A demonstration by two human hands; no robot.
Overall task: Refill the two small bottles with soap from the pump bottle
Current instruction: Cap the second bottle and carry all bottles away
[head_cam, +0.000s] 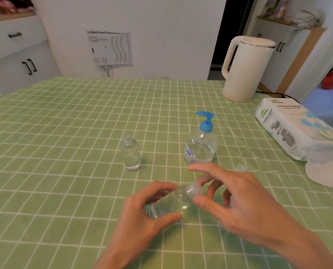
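left hand [142, 214] wraps tilted small bottle [171, 202], steadying it | right hand [239, 200] thumb and finger pinch its cap [193, 191], likely twisting | far: second bottle [131, 154] uncapped, pump bottle [200, 146] ready

Soft even daylight, wide-angle edge warping.

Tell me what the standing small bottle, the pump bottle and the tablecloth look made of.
Standing small bottle: clear, glossy, thick bright base; glass or hard plastic, cannot tell which. Pump bottle: likely thin clear plastic, printed label, with an opaque blue plastic pump head. Tablecloth: green checked sheet, creased, faint sheen; probably vinyl or coated cloth.
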